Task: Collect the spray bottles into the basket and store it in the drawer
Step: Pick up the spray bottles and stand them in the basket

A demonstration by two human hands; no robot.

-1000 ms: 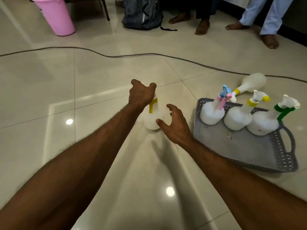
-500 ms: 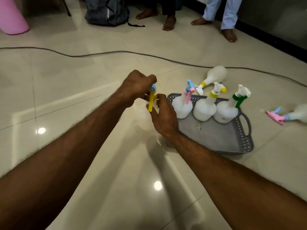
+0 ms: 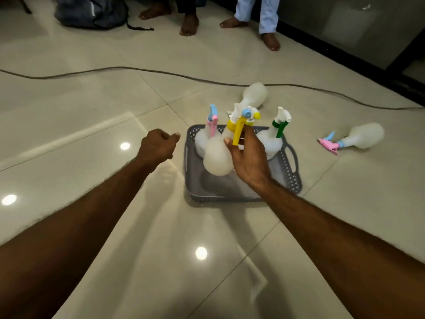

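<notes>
My right hand (image 3: pixel 249 157) grips a white spray bottle with a yellow trigger (image 3: pixel 217 155) and holds it tilted above the grey basket (image 3: pixel 291 178). My left hand (image 3: pixel 158 146) hangs to the left of the basket, fingers curled, holding nothing. Inside the basket stand a bottle with a pink trigger (image 3: pixel 202 139) and one with a green trigger (image 3: pixel 272 139); a third between them is mostly hidden by the held bottle and my hand. Another white bottle (image 3: pixel 254 94) lies on the floor behind the basket. One with a pink trigger (image 3: pixel 361 137) lies to the right.
A dark cable (image 3: pixel 115 69) runs across the tiled floor behind the basket. Bare feet of people (image 3: pixel 189 25) and a dark backpack (image 3: pixel 92 11) are at the back. A dark glass wall (image 3: pixel 358 31) borders the right side.
My left hand let go of the yellow-trigger bottle and drew back. My right hand took the bottle and carried it right, over the basket.
</notes>
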